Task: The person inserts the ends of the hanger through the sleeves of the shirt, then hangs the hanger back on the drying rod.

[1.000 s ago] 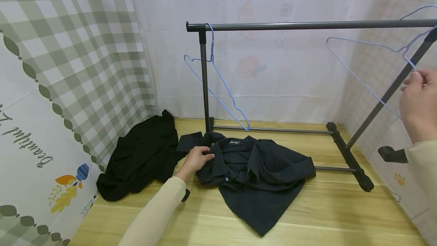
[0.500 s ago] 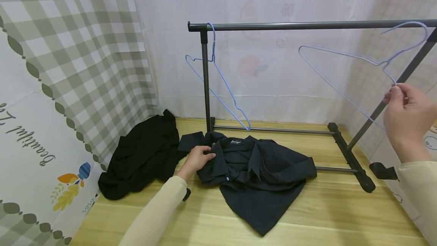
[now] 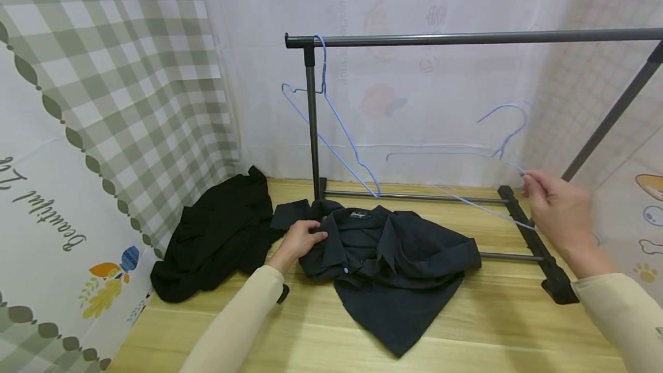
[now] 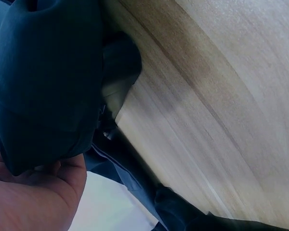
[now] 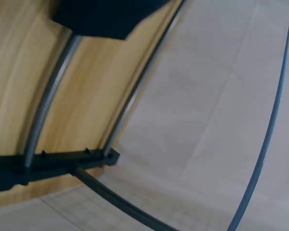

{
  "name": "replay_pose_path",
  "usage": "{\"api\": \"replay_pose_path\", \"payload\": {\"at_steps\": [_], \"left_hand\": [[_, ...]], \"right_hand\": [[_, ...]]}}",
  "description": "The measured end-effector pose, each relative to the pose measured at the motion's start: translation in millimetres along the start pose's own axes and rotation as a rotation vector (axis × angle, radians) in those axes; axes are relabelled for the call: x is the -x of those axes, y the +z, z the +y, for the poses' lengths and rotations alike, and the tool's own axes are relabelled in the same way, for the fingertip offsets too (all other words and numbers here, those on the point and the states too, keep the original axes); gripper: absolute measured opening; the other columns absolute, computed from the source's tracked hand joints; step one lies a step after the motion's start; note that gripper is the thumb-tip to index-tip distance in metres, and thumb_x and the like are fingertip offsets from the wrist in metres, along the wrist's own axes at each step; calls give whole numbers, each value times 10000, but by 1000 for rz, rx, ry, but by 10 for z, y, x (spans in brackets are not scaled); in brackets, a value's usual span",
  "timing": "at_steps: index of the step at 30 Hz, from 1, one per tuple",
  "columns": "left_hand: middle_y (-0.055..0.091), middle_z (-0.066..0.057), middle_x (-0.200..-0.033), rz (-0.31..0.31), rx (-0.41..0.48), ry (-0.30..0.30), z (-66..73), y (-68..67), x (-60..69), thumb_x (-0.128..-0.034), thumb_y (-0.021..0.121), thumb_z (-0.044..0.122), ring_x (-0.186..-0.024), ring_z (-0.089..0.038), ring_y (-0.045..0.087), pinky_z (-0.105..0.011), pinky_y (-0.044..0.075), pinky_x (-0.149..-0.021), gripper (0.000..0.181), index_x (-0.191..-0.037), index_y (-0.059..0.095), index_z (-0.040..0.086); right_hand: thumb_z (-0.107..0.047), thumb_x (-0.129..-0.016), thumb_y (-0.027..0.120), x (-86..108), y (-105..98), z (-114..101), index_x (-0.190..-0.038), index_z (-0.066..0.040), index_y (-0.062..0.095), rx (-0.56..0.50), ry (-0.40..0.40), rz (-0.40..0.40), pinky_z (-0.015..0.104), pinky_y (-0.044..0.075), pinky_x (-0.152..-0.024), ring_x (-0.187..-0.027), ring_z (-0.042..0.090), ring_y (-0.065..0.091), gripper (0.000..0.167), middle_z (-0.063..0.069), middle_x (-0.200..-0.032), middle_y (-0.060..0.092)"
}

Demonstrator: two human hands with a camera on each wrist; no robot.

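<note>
A dark button-up shirt (image 3: 414,269) lies bunched on the wooden table, its collar and label facing up. My left hand (image 3: 301,240) holds the shirt's left side near the collar. In the left wrist view, cloth of the shirt (image 4: 48,82) drapes over my fingers, hiding their tips. To the right and higher up, my right hand (image 3: 561,214) pinches a blue wire hanger (image 3: 502,149) at one shoulder, just beside the hook. The hanger is in the air, apart from the rack, partly blurred. Only a stretch of the hanger wire (image 5: 269,130) shows in the right wrist view.
A dark metal clothes rack (image 3: 466,38) stands at the back, its foot (image 3: 528,240) on the right of the table. Another blue hanger (image 3: 324,62) hangs at the rail's left end. A black garment (image 3: 217,235) lies heaped at the left against the checked cloth (image 3: 171,45).
My right hand has brought the hanger off the rail's right end, down and to the left. My left hand has stayed at the shirt.
</note>
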State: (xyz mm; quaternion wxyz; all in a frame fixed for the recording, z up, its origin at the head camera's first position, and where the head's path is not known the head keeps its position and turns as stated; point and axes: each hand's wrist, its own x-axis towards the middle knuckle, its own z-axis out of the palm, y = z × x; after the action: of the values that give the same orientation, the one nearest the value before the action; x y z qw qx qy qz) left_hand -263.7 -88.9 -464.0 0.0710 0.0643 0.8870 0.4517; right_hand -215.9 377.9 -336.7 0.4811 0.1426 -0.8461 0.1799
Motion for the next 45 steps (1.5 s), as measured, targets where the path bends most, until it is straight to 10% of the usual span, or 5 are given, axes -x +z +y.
{"api": "replay_pose_path", "payload": {"at_steps": [7, 27, 35, 45], "left_hand": [[641, -142, -1248, -10, -9, 6, 15, -22, -2, -952, 684, 187, -1175, -322, 575, -470, 454, -989, 314, -1217, 680, 18], [554, -114, -1407, -24, 31, 24, 20, -42, -21, -954, 681, 180, -1345, -327, 446, -512, 340, -1097, 400, -1344, 628, 107], [545, -109, -1419, -63, 33, 69, 25, -51, -31, -963, 671, 194, -1357, -324, 435, -503, 341, -1100, 421, -1372, 609, 114], [522, -162, -1377, -29, -251, 267, 124, -36, -54, -982, 646, 215, -1281, -361, 463, -539, 340, -1066, 407, -1372, 611, 106]], "right_hand": [[34, -854, 702, 272, 217, -66, -994, 45, 730, -17, -124, -188, 284, 461, -501, -544, 193, 625, 144, 75, -676, 686], [-89, -998, 597, 294, 611, -458, -809, -116, 654, -192, 36, -609, 291, 425, -522, -569, 66, 571, 200, -75, -627, 587], [-91, -1008, 582, 313, 828, -651, -907, -56, 701, -225, 66, -658, 325, 436, -569, -554, 53, 515, 160, -63, -623, 553], [-101, -1009, 583, 385, 1083, -827, -983, -44, 722, -325, 101, -633, 349, 517, -626, -647, 106, 614, 153, -49, -693, 580]]}}
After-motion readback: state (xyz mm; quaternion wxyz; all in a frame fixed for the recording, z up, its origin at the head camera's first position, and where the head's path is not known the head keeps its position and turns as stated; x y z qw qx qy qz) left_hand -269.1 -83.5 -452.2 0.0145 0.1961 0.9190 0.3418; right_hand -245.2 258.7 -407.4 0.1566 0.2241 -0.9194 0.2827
